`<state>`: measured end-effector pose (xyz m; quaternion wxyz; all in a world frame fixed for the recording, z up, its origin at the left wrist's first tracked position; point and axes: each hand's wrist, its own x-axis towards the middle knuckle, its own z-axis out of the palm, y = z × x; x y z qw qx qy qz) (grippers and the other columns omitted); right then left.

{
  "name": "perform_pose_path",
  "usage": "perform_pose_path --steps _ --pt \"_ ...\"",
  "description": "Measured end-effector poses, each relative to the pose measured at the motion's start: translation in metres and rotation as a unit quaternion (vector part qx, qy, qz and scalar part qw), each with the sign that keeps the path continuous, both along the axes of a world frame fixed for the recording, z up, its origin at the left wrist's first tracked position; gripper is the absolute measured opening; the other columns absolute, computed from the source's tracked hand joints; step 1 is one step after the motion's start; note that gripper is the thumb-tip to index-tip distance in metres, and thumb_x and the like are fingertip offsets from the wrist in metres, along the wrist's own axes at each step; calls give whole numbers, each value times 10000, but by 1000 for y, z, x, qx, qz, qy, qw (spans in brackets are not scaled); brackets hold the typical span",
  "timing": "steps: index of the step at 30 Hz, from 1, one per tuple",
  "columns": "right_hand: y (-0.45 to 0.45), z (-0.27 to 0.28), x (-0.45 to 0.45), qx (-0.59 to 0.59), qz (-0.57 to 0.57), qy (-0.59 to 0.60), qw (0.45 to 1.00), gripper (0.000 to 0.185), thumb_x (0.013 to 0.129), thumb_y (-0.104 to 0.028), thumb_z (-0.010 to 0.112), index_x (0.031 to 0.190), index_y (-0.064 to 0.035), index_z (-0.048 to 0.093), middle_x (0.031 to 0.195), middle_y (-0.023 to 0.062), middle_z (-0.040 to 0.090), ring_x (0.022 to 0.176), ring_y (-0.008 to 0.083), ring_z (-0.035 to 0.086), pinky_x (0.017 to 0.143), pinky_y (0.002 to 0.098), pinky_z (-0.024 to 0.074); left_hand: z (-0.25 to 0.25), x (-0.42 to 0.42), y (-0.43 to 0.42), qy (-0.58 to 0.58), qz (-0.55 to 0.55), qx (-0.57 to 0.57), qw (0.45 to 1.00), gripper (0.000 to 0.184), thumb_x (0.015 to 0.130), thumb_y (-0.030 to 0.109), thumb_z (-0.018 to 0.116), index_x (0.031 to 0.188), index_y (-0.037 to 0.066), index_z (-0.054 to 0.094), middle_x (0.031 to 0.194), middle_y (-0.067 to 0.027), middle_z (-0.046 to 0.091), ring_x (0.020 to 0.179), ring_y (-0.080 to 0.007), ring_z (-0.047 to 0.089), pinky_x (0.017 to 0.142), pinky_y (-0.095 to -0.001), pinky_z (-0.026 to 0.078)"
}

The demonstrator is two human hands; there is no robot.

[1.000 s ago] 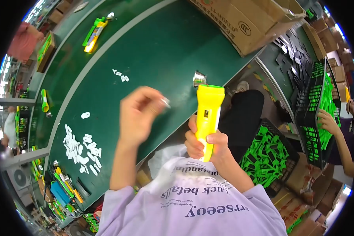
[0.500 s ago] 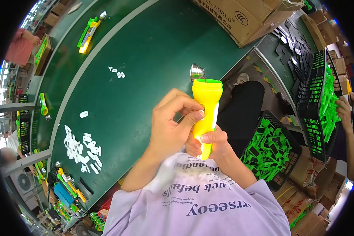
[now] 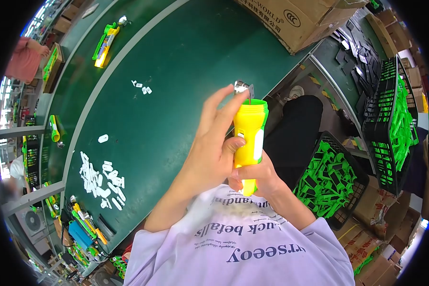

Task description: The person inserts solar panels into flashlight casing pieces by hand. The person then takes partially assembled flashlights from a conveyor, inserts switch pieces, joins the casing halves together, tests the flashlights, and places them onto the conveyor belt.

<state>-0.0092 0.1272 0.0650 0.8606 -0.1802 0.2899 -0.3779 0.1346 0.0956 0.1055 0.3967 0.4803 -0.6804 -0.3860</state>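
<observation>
A yellow torch body (image 3: 249,128) with a green rim stands upright, its open end upward. Around its lower part my right hand (image 3: 258,175) is closed. My left hand (image 3: 214,136) is at the torch's left side, its thumb against the body near the switch slot. The fingertips of that hand hold a silver reflector (image 3: 241,87) beside the open rim, partly hiding it. A red wire and a small metal strip (image 3: 251,91) show between reflector and rim.
White plastic pieces (image 3: 91,176) are piled on the green table (image 3: 162,95), with several small ones farther back. A cardboard box (image 3: 300,21) stands behind. Crates of green parts (image 3: 326,178) are at the right. At far left is a person in pink (image 3: 24,59).
My left hand came to the torch from the left, its fingers first at the switch slot, then up on the reflector. The white piece it held earlier no longer shows between its fingers.
</observation>
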Motion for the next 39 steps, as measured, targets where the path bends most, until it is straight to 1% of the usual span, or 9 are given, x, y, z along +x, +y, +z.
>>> perform_pose_path --steps 2,5,11,14,21,26,30,35,39 --pt "4 0 -1 23 -15 -4 1000 356 697 36 683 995 0 492 678 72 530 457 160 535 427 287 432 -5 0 -1 36 -26 43 998 558 773 -136 591 1273 96 505 1406 -151 412 1176 -271 522 781 -293 496" --pt "9 -6 -3 5 6 32 999 293 690 28 695 913 -6 508 679 68 540 452 154 532 430 288 429 -16 1 1 102 -23 81 991 556 773 -146 578 1262 104 492 1400 -139 418 1163 -269 536 781 -292 494" --pt "6 0 -10 -1 -1 62 998 214 697 5 701 807 -15 518 609 53 525 440 145 523 432 278 417 -28 -2 -2 140 -35 83 986 548 772 -153 566 1249 105 487 1383 -120 441 1152 -244 538 769 -285 491" --pt "7 -6 -10 18 5 44 999 212 704 -6 702 807 -19 517 581 53 514 434 141 518 428 274 409 -19 -6 3 128 -31 102 986 538 774 -147 578 1239 109 493 1369 -106 454 1142 -230 541 774 -286 494" --pt "8 1 -15 12 -2 91 996 201 708 -14 692 804 -19 516 570 51 506 415 139 504 413 276 391 -40 -1 -5 97 -37 72 992 514 786 -128 592 1237 94 485 1377 -112 450 1128 -233 541 772 -294 500" --pt "8 -1 -18 43 3 69 997 222 693 6 690 816 -24 508 599 46 509 414 138 504 416 280 397 -24 -5 -5 109 -52 100 988 485 787 -101 622 1215 99 509 1331 -99 471 1134 -227 538 758 -289 498" --pt "6 4 -15 43 -6 72 997 225 686 13 688 815 -23 507 612 47 516 413 142 504 421 283 400 -34 -2 -9 99 -42 96 990 494 788 -90 639 1225 100 506 1350 -103 457 1135 -232 538 752 -289 498" --pt "9 1 -17 51 -13 52 997 224 686 19 684 815 -20 505 610 42 513 415 147 508 429 286 408 -30 0 -8 52 -50 88 994 495 802 -60 665 1239 97 493 1360 -107 447 1139 -231 536 738 -292 502" --pt "9 -1 -18 67 3 57 996 228 687 23 682 821 -18 503 613 41 512 418 147 511 428 284 411 -29 -1 -5 87 -59 99 990 487 811 -42 674 1240 102 496 1341 -101 457 1134 -224 540 731 -286 500"
